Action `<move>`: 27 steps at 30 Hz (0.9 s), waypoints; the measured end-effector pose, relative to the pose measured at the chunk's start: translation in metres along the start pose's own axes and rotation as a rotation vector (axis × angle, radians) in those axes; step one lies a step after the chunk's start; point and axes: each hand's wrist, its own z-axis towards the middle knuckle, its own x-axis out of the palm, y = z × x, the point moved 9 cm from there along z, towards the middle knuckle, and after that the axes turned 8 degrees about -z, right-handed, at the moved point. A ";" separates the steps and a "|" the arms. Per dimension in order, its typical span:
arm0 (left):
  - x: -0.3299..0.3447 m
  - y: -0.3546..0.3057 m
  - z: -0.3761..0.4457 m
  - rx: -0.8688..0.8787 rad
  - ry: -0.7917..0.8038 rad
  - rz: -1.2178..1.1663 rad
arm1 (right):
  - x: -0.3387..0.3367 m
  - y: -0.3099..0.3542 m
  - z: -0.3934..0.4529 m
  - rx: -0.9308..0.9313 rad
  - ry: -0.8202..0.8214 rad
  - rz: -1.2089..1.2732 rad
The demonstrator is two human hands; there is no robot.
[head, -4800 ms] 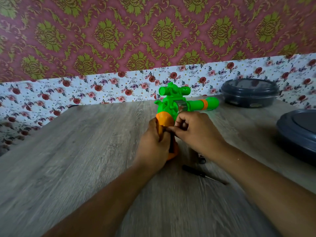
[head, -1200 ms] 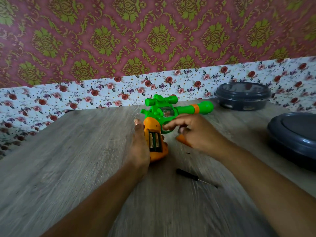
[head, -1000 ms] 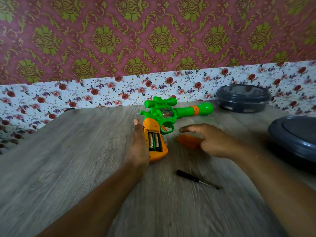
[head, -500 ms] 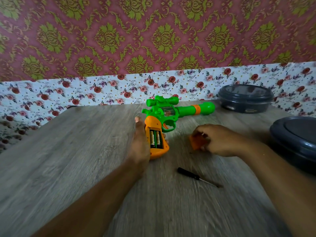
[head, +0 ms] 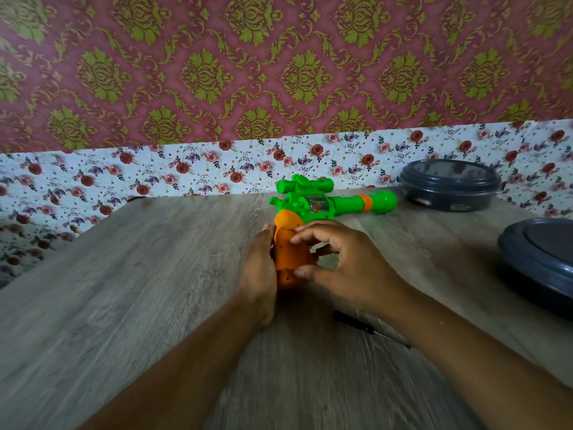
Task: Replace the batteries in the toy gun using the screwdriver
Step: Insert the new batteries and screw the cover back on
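Orange cover [head: 290, 256]: back over the gun [head: 313, 206] grip, batteries hidden now
Right hand [head: 344, 262]: pinching cover in place
Left hand [head: 259, 271]: flat, bracing grip
Screwdriver [head: 356, 321]: idle on surface [head: 155, 274], probably next

My left hand [head: 259, 271] braces the left side of the green-and-orange plastic toy gun [head: 313, 209] at its orange grip. My right hand [head: 344, 262] curls over the grip from the right, thumb and fingers on it. The slim black-handled screwdriver [head: 356, 322] lies on the grey wood-grain table [head: 139, 290], nearer me than the gun. Two dark round lidded containers [head: 449, 184] sit right of the gun.
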 end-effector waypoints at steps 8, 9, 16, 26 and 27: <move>-0.003 -0.001 0.002 0.008 -0.003 0.001 | -0.004 -0.003 0.002 -0.011 -0.048 -0.007; -0.002 0.000 0.003 0.000 0.013 -0.015 | -0.004 -0.005 0.002 0.002 -0.052 -0.010; 0.005 0.002 0.003 -0.041 0.127 -0.077 | -0.006 -0.015 0.000 0.067 -0.044 0.027; 0.004 0.004 0.003 -0.098 0.134 -0.128 | -0.012 -0.018 0.001 0.106 -0.104 -0.029; 0.004 0.004 0.004 -0.101 0.133 -0.130 | -0.013 -0.018 0.001 0.108 -0.115 -0.035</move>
